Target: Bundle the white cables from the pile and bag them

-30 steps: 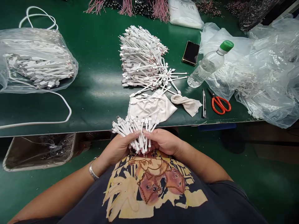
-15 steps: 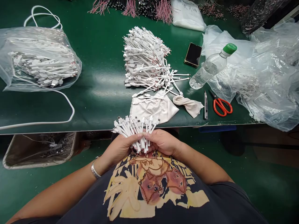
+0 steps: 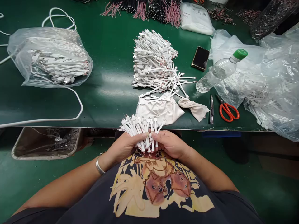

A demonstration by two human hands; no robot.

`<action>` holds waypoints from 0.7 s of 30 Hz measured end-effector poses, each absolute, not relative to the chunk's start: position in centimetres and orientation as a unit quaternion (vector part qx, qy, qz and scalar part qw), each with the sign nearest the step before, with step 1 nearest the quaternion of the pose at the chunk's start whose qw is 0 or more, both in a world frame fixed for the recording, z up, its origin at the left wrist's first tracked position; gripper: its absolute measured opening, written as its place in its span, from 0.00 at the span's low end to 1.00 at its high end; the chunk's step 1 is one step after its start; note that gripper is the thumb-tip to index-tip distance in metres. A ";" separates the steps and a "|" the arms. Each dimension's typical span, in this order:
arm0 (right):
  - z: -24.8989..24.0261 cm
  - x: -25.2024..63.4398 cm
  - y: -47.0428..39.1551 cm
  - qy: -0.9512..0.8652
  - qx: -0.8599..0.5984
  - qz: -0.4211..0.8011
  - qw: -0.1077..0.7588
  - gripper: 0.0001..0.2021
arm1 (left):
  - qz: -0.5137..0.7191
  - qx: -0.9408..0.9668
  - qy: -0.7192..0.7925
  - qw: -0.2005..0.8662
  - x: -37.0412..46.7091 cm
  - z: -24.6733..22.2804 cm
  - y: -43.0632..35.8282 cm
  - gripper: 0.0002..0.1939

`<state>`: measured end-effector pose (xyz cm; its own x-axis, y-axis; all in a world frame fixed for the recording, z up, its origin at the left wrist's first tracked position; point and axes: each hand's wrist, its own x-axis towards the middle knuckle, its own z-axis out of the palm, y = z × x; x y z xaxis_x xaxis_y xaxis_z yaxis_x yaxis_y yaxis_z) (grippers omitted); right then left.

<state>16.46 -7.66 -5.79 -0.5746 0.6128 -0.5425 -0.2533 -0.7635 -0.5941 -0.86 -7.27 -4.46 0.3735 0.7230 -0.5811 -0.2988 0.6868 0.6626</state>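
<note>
A fanned bunch of short white USB cables [image 3: 137, 126] is held just off the table's front edge, plugs pointing away from me and bare wire ends toward my shirt. My left hand [image 3: 127, 144] grips the bunch from the left, thumb across the top. From the right, my right hand [image 3: 171, 143] pinches cables at the bunch's right side, its thumb near the left thumb. The fingers underneath are mostly hidden. Beyond the bunch lies a white cloth [image 3: 161, 109], with a few loose cables on it. Behind that is a large pile of the same cables [image 3: 153, 62].
A plastic bag of cables [image 3: 60, 59] lies left, near a white cord [image 3: 79, 105]. Rightward are a twisted cloth [image 3: 195, 109], a utility knife [image 3: 211, 109], red-handled scissors [image 3: 229, 112], a water bottle [image 3: 219, 71], a phone [image 3: 200, 58] and plastic bags [image 3: 275, 84]. A bin [image 3: 21, 146] stands below.
The whole view has shifted, so the table's things appear farther right. Both hands still hold the cable bunch, with only slight movement of the fingers.
</note>
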 end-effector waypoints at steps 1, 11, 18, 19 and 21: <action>-5.7 16.5 -7.5 -0.234 -0.385 0.857 0.250 0.21 | 0.319 0.232 0.451 0.801 -0.9 -4.4 -7.3 0.15; -5.0 16.3 -6.6 -0.192 -0.387 0.874 0.221 0.14 | 0.336 0.119 0.402 0.844 -2.1 -3.7 -7.0 0.20; -5.5 15.9 -6.9 -0.195 -0.391 0.873 0.218 0.17 | 0.293 0.122 0.363 0.876 -3.4 -4.7 -6.6 0.22; -5.7 15.8 -7.0 -0.199 -0.391 0.871 0.220 0.17 | 0.291 0.123 0.358 0.879 -3.6 -5.0 -6.5 0.22; -6.1 15.7 -7.2 -0.210 -0.393 0.867 0.223 0.18 | 0.287 0.125 0.349 0.883 -3.9 -5.6 -6.4 0.23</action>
<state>15.70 -7.20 -6.12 -0.5919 0.5513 -0.5880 -0.2207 -0.8125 -0.5396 -3.91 -6.45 -5.62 0.5918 0.5939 -0.5450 -0.4189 0.8042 0.4216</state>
